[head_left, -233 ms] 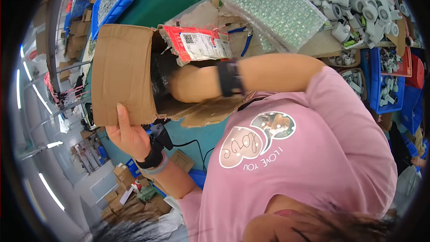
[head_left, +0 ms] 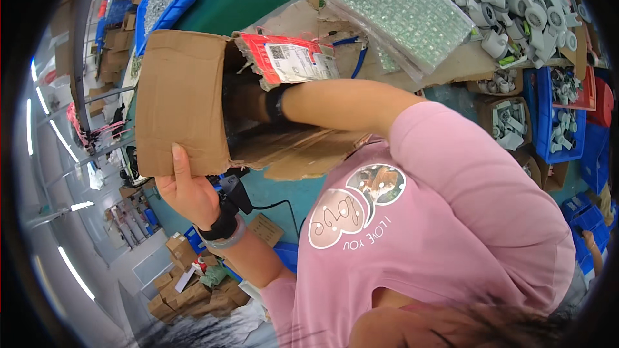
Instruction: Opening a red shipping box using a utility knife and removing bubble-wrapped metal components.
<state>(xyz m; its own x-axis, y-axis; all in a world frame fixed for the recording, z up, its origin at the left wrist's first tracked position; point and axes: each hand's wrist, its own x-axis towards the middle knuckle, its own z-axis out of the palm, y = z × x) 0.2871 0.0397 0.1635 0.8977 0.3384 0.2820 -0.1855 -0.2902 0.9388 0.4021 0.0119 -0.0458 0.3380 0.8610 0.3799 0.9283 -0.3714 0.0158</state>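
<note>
My left hand (head_left: 188,192) is closed on the lower corner of a brown cardboard box (head_left: 180,103), thumb flat against its outer side. The box lies on its side with the torn open end facing right. My right hand (head_left: 250,103) reaches deep into that opening, past the wrist band. Shadow and the box wall hide its fingers, and what they touch inside cannot be made out. A torn flap with a red and white label (head_left: 290,59) stands above my right wrist. Below the wrist, another ragged flap (head_left: 309,151) hangs toward my body.
Bubble wrap (head_left: 400,16) and blue-handled pliers (head_left: 360,58) lie on the bench beyond the box. White and grey plastic fan-like parts (head_left: 532,13) are heaped at far right, above blue bins (head_left: 560,116). A blue tray (head_left: 164,3) of small parts sits at far left. Another person's hand (head_left: 590,241) shows at the right edge.
My right hand has pushed further left into the box, its wrist band now at the opening. The left hand keeps its hold; the box sits slightly further right and up.
</note>
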